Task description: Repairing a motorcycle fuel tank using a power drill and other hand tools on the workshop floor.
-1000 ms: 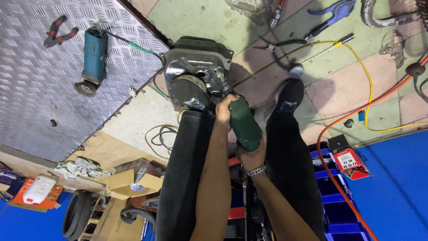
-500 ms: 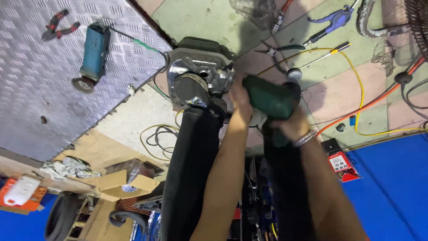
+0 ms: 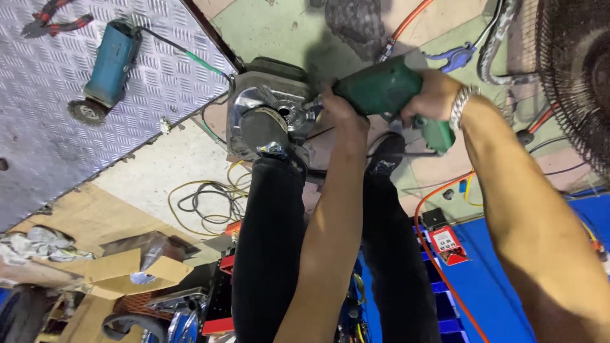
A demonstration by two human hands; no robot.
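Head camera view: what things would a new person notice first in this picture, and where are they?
In the centre, both hands grip a green power drill, the left hand at its front, the right hand on its handle, with its tip at a shiny metal housing on the floor. At upper left, a blue angle grinder and red-handled pliers lie on a checker plate.

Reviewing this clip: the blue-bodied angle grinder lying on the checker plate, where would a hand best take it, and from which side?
Grip the blue angle grinder around its long cylindrical body, coming from above on the steel checker plate. It lies flat, its wheel at the lower end and its cord at the upper, so the mid-body looks clear.
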